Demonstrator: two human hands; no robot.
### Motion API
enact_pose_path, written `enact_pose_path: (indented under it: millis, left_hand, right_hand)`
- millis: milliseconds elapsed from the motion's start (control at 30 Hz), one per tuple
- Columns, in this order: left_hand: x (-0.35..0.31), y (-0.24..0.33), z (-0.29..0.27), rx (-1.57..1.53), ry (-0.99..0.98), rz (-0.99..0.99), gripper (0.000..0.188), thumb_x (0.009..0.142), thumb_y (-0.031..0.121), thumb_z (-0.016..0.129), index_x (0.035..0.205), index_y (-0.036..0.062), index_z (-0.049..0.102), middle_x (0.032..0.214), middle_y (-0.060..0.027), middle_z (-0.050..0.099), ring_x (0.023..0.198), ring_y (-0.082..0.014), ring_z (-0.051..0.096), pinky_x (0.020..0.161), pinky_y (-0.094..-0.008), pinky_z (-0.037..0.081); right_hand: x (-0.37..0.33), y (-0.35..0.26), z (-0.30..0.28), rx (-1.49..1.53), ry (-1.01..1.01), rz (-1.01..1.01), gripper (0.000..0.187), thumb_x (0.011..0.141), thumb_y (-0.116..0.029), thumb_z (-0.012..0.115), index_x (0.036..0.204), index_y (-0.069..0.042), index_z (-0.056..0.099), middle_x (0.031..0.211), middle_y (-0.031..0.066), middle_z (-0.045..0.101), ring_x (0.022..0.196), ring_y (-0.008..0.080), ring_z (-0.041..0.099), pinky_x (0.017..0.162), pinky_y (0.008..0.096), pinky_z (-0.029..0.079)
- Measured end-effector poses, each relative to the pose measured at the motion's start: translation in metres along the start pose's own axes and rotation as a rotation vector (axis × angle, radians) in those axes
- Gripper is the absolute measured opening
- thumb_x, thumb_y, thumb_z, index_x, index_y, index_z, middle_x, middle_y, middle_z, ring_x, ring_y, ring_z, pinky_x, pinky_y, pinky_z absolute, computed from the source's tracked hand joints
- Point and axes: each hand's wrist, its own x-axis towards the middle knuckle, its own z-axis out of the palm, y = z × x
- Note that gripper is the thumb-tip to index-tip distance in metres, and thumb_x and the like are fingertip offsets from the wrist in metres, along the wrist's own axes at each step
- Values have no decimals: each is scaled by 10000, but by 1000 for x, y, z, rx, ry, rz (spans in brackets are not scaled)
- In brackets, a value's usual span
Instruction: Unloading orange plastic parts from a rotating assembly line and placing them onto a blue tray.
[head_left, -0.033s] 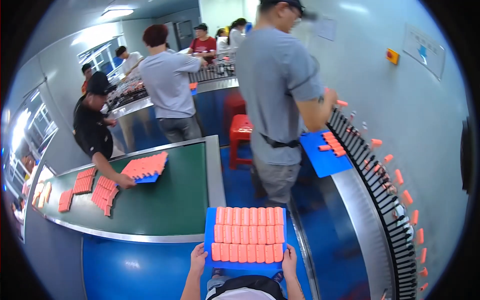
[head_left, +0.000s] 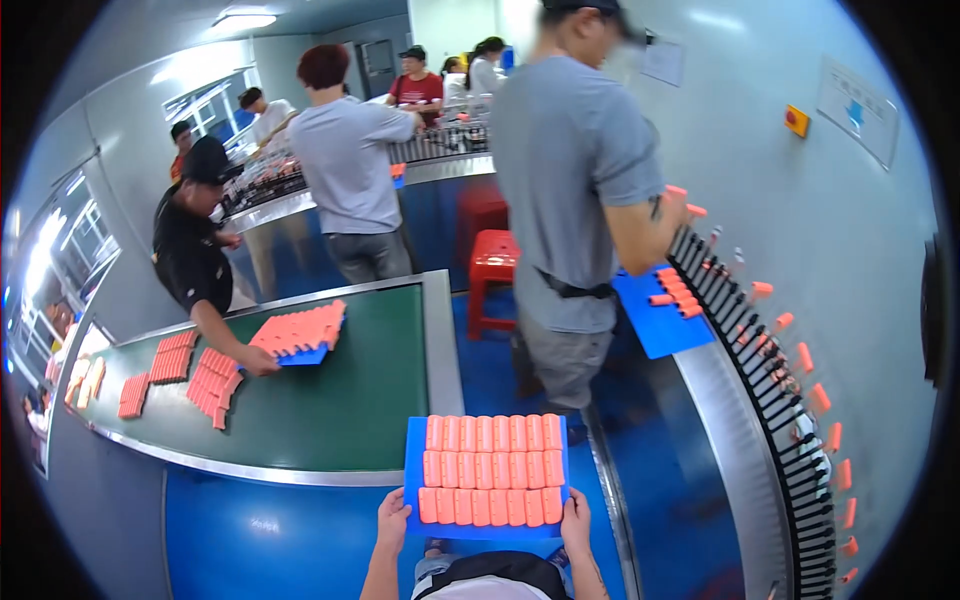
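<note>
A flat blue board (head_left: 415, 462) is held level in front of my body. On it lie coral-orange plastic tubes (head_left: 492, 470), packed side by side in three rows. My left hand (head_left: 394, 516) grips the board's lower left edge, thumb on top. At the lower right edge, my right hand (head_left: 576, 522) has the same hold. The fingers under the board are hidden from view.
Ahead on the left is a green-topped table (head_left: 370, 420) with a metal rim and several groups of tubes; a co-worker in black (head_left: 190, 250) handles another loaded board there. A person in grey (head_left: 570, 190) stands beside the curved conveyor (head_left: 770, 420). A red stool (head_left: 493, 262) stands between.
The surroundings have shifted slightly rightward in view, while the board and my hands sit a little further left. My hold on the board is the same.
</note>
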Motion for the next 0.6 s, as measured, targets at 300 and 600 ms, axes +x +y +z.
enact_pose_path:
  millis: [300,600]
  left_hand:
    - [-1,4,-168,-66,315,-58,455,848,-123,472,1287,-31,546,1176,-136,666,1077,-219,637,945,-331,499]
    - [25,26,-208,-39,319,-121,470,855,-102,488,1320,-54,539,1289,-172,620,1197,-263,584,1020,-349,447]
  right_hand:
    - [-15,13,176,-86,-287,-30,329,1014,-140,472,1271,29,589,1104,143,673,1015,211,618,904,319,484]
    - [6,25,241,-72,-356,-43,355,995,-85,475,1313,40,570,1124,111,676,972,164,625,857,285,494]
